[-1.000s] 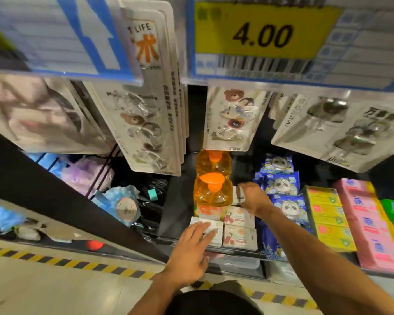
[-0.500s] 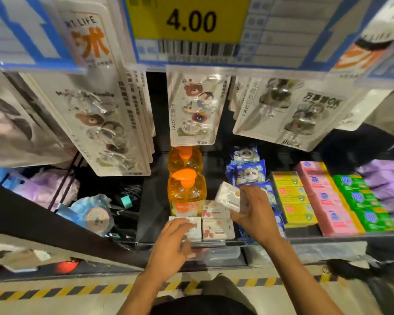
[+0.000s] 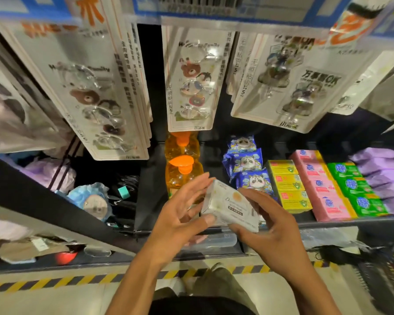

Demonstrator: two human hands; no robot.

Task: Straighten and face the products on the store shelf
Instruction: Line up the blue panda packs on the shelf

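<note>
a white rectangular carton [image 3: 231, 205], matte card with a pale orange round mark on its face, is held tilted in the air just in front of the shelf lip [image 3: 341, 220]. the left hand [image 3: 180, 214] is seen with fingers nearly straight along the carton's far left edge and the thumb pressed on its near corner, so a light pinch is formed. the right hand [image 3: 275, 233] is curled round the carton's right end. 2 translucent orange pump bottles [image 3: 183, 176] are stood in file behind it. glossy blue panda packets [image 3: 248, 164], yellow boxes [image 3: 289, 185], pink bars [image 3: 321, 189] and green bars [image 3: 359, 192] are rowed to the right. clear-blister hook cards [image 3: 191, 83] are hung above.
</note>
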